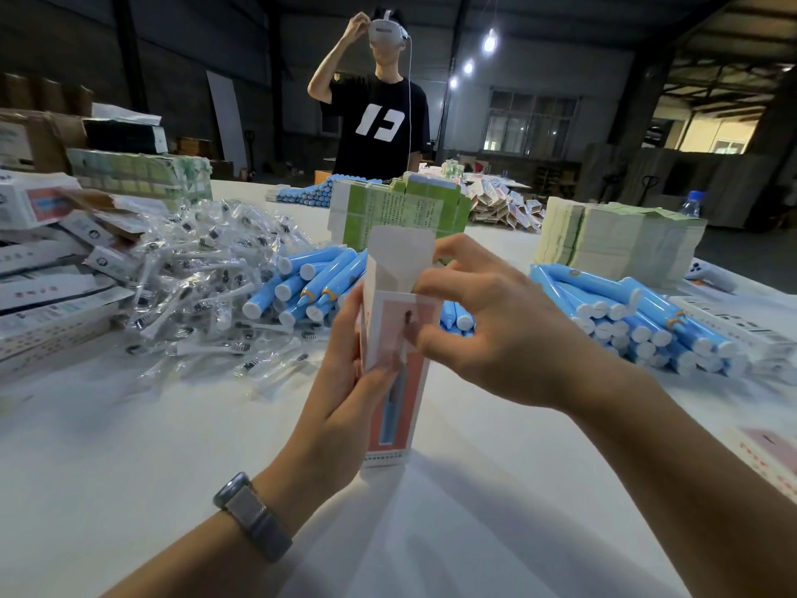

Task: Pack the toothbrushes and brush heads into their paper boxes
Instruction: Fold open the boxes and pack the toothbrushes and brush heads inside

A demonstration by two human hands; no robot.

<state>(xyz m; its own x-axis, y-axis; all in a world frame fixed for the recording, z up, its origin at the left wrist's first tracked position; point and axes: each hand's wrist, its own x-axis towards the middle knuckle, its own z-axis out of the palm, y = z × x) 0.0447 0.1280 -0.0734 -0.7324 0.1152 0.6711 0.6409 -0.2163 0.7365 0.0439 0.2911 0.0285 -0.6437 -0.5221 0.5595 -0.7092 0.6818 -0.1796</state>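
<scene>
One paper box (394, 373) stands upright on the counter (129, 446) near its front edge, its long axis vertical, its bottom end resting on the surface and its open top pointing up, the top flap (403, 248) raised and leaning slightly away toward the far edge. Its pink front panel, printed with a toothbrush, faces the camera. The left hand (345, 381) comes up from the front edge, wrist bent back, a watch (254, 515) on the wrist; its grip is closed around the box's left side, thumb on the front panel and fingers behind. The right hand (483, 334) reaches in from the right, palm down, its grip narrow: thumb and forefinger pinch the box's upper right edge at the opening, and the other fingers curl above by the flap. Two heaps of blue toothbrushes lie on the counter, one heap (315, 291) just behind the box and another (638, 321) toward the right edge, too many in each to count. A pile of brush heads (207, 287) in clear wrappers sprawls toward the left edge, also uncountable. Flat box blanks (616, 248) are stacked near the right edge, and a green block of packed boxes (396, 209) sits behind the middle. One other person (379, 123) stands at the far edge, one hand raised to a headset.
</scene>
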